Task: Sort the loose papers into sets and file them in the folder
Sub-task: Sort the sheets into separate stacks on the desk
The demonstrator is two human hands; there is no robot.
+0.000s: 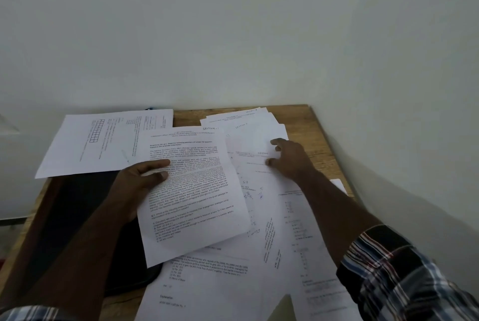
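My left hand [141,180] grips a printed sheet of dense text [197,206] by its left edge, thumb on top, and holds it over the other papers. My right hand [290,158] rests with fingers spread on a fanned pile of sheets marked "SECTION" [248,136] at the back right. More loose printed pages [207,284] lie spread over the front and right of the table. A dark folder [77,217] lies under my left forearm, partly covered by paper.
A sideways sheet with a small grid [103,142] lies at the back left. The wooden table [305,118] stands in a corner between pale walls. A small blue object [149,108] peeks out behind the back-left sheet. Bare wood shows at the back.
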